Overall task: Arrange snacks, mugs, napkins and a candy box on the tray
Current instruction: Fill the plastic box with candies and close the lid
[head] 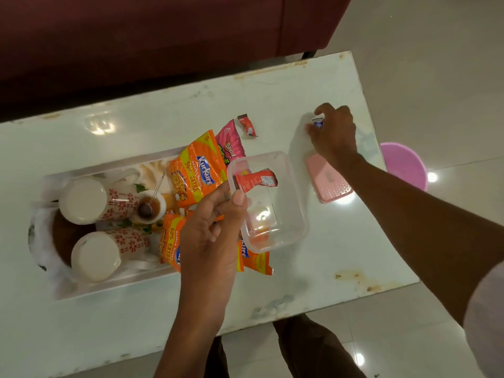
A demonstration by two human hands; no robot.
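Observation:
A white tray [109, 287] on the table holds two patterned mugs [90, 200] lying on their sides, napkins and orange snack packets [196, 170]. My left hand [212, 227] grips the near-left rim of a clear plastic candy box [289, 214], which rests against the tray's right end with a red candy [255, 181] inside. My right hand [332, 129] is farther right on the table, pinched on a small blue-and-white candy [318, 123]. Another red candy [246, 125] lies loose on the table behind the pink Bingo packet [230, 144].
The pink box lid [327, 178] lies on the table under my right forearm. A dark red sofa [163, 36] stands beyond the table's far edge. A pink bucket [403, 165] sits on the floor past the right end. My legs are at the near edge.

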